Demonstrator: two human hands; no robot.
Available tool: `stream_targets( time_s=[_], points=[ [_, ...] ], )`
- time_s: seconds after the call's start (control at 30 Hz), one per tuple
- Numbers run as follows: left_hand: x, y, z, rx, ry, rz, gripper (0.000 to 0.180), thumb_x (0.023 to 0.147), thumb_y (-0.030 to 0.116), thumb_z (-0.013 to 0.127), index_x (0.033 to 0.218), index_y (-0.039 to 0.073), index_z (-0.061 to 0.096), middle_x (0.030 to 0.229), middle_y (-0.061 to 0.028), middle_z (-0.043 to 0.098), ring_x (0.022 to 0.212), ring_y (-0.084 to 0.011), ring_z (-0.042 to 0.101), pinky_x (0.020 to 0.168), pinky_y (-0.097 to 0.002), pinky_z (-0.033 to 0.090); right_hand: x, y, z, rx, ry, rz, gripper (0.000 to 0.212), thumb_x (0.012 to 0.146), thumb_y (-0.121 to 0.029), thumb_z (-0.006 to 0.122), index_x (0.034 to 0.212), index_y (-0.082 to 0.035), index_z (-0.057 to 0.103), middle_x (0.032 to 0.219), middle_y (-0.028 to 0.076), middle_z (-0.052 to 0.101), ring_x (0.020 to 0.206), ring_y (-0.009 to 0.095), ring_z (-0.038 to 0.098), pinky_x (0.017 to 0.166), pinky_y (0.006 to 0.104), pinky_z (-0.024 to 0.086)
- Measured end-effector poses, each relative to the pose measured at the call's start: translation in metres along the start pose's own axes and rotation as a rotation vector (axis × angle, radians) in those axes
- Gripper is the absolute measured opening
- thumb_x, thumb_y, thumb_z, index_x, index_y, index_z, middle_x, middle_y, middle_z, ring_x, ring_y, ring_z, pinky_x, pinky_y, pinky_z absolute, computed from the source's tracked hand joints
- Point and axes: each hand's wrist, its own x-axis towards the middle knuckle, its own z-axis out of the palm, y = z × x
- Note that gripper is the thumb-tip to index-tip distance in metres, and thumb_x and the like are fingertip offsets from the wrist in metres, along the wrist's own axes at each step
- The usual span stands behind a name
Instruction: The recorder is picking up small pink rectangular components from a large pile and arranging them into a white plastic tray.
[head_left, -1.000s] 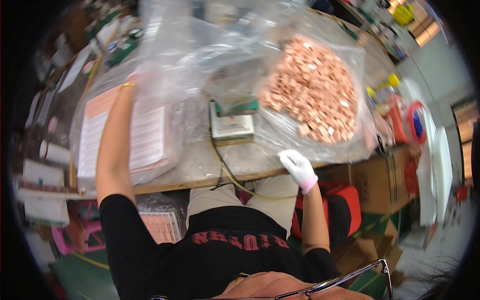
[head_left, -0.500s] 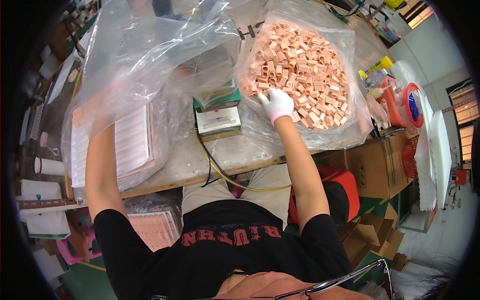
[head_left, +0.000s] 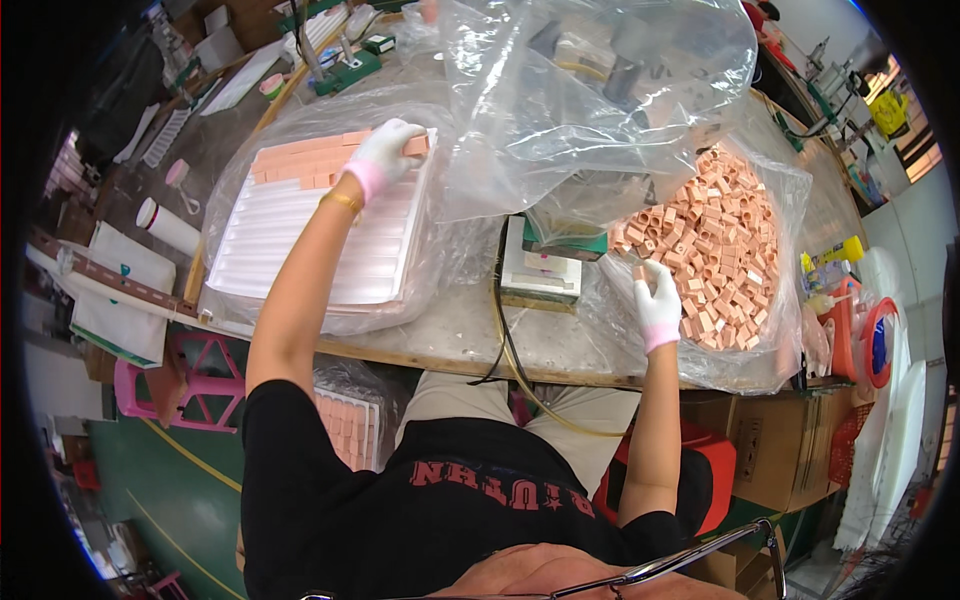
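Clear plastic sheeting billows over the table, draped above a small green-edged machine between both hands. The left hand, white-gloved, has moved up to the white ridged tray, grip clamped on a small pink block at its top row. The right hand has slid back to the heap of pink square tubes, fingers curled on one.
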Motion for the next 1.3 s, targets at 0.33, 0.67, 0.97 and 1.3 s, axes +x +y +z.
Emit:
stream_targets(
  time_s=[0.33,0.67,0.97,1.3],
  points=[
    [-0.087,0.138,0.047,-1.103,-0.168,-0.16,0.045,0.067,0.005,0.078,0.111,0.001,0.064,0.096,-0.0076,0.059,0.09,-0.0175,0.057,0.081,-0.0259,0.045,-0.03,-0.153,-0.022,0.476,-0.703,-0.133,0.037,0.084,-0.009,0.06,0.119,-0.004,0.054,0.112,0.015,0.06,0.1,0.029,0.06,0.089,0.0361,0.046],
    [-0.073,0.15,0.117,-1.342,-0.475,-0.386,0.044,0.075,0.015,0.07,0.116,-0.001,0.061,0.099,-0.0066,0.063,0.081,-0.0118,0.059,0.073,-0.0258,0.048,-0.007,-0.119,0.01,-0.056,-0.655,-0.305,0.035,0.081,-0.012,0.057,0.115,-0.004,0.056,0.104,0.021,0.061,0.099,0.038,0.057,0.087,0.0408,0.046],
    [-0.062,0.162,0.105,-0.958,-0.411,-0.273,0.053,0.072,0.02,0.075,0.118,0.0,0.059,0.103,-0.0074,0.062,0.086,-0.0117,0.061,0.079,-0.0253,0.049,0.0,-0.094,0.019,-0.048,-0.692,-0.42,0.026,0.079,-0.013,0.062,0.103,-0.005,0.065,0.103,0.018,0.061,0.096,0.035,0.058,0.085,0.0399,0.047],
    [-0.077,0.172,0.119,-1.377,-0.227,-0.428,0.048,0.074,0.002,0.067,0.118,-0.003,0.048,0.1,-0.0107,0.059,0.095,-0.0203,0.062,0.083,-0.03,0.051,-0.022,-0.081,0.042,0.277,-0.267,-0.19,0.035,0.068,-0.026,0.076,0.094,-0.004,0.069,0.109,0.015,0.059,0.095,0.03,0.059,0.087,0.0391,0.047]
  ],
)
